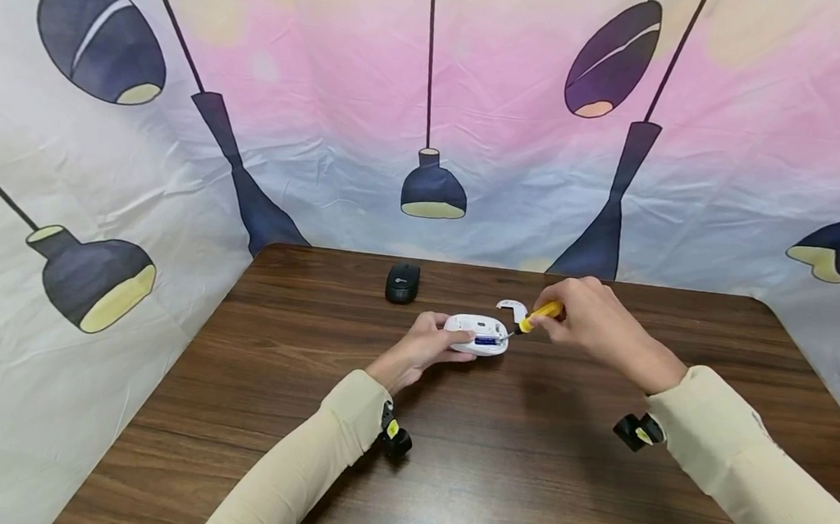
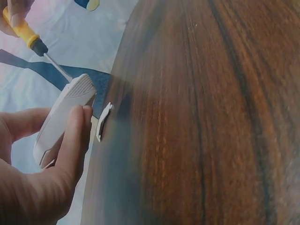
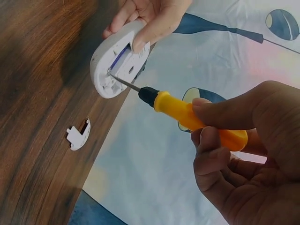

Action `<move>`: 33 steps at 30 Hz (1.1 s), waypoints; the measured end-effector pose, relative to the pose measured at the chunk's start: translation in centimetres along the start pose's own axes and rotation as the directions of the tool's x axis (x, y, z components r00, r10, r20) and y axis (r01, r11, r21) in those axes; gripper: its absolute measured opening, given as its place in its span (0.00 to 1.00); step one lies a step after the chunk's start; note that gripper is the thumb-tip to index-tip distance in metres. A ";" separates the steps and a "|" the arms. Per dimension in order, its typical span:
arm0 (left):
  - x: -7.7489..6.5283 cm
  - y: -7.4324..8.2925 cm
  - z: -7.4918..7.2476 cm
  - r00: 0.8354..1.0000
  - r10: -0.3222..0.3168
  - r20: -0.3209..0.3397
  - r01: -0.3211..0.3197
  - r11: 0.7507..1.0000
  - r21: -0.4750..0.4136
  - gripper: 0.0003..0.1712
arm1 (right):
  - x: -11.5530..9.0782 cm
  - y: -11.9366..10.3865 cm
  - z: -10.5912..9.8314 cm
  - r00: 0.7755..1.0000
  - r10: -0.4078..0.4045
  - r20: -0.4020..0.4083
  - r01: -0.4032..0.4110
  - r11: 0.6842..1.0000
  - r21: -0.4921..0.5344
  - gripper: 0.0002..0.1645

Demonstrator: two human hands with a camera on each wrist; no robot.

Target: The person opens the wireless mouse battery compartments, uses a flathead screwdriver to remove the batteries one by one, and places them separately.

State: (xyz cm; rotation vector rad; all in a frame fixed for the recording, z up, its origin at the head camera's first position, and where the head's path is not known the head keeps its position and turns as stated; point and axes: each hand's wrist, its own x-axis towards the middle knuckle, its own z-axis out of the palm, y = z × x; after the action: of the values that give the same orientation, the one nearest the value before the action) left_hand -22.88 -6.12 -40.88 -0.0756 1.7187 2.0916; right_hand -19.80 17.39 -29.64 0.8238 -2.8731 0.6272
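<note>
A white computer mouse (image 1: 463, 325) is held underside up above the table by my left hand (image 1: 424, 346), thumb on the underside and fingers beneath. In its uncovered compartment lies a blue battery (image 1: 486, 341). My right hand (image 1: 593, 321) grips a screwdriver (image 3: 180, 111) with a yellow handle and black collar. The metal tip reaches into the mouse at the end of the battery, as the right wrist view shows. Just behind the mouse, the white battery cover (image 3: 78, 136) lies on the table.
A black mouse (image 1: 403, 283) sits near the back edge of the dark wooden table (image 1: 249, 364). Behind the table hangs a cloth (image 1: 360, 84) printed with lamps. Small black cameras (image 1: 395, 437) are strapped at both wrists.
</note>
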 end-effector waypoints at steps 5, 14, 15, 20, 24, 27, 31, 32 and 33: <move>-0.1 0.3 0.1 1.000 -0.002 -0.014 0.001 1.000 -0.008 0.28 | 0.1 -0.3 -0.2 1.000 -0.026 0.006 0.026 1.000 0.004 0.03; -0.2 0.5 0.2 1.000 -0.021 -0.021 0.021 1.000 -0.021 0.31 | 0.0 -0.6 -0.1 0.999 -0.041 0.008 0.040 0.999 0.024 0.02; -0.2 0.4 0.2 1.000 -0.023 -0.019 0.023 0.999 -0.023 0.31 | -0.1 -0.4 -0.1 0.999 -0.035 0.007 0.034 0.999 0.027 0.02; -0.2 0.3 -0.1 0.999 -0.035 -0.024 0.034 0.999 -0.036 0.31 | -0.5 0.6 -0.1 1.000 0.012 0.007 -0.012 1.000 0.012 0.02; -0.2 0.3 -0.3 0.999 -0.041 -0.015 0.040 0.998 -0.040 0.30 | -0.7 1.3 -0.2 1.000 0.021 -0.011 -0.022 0.998 -0.059 0.04; -0.3 0.3 -0.3 0.999 -0.047 -0.006 0.047 0.998 -0.035 0.31 | -1.0 1.7 -0.3 0.999 0.034 -0.031 -0.038 0.990 -0.135 0.06; -0.3 0.4 -0.3 0.999 -0.046 0.003 0.046 0.998 -0.034 0.31 | -1.2 2.1 -0.3 0.998 0.054 -0.043 -0.062 0.976 -0.211 0.07; -0.3 0.5 -0.3 0.999 -0.045 0.005 0.045 0.998 -0.033 0.31 | -1.3 2.2 -0.3 0.998 0.053 -0.041 -0.060 0.973 -0.221 0.07; -0.3 0.5 -0.3 0.999 -0.043 0.007 0.043 0.998 -0.034 0.31 | -1.3 2.3 -0.3 0.998 0.050 -0.037 -0.058 0.972 -0.227 0.07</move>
State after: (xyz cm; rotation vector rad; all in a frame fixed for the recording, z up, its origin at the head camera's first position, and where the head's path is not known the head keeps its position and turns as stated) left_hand -22.85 -6.57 -40.41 -0.1155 1.6636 2.0878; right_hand -19.90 19.94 -30.48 0.6982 -2.8759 0.3027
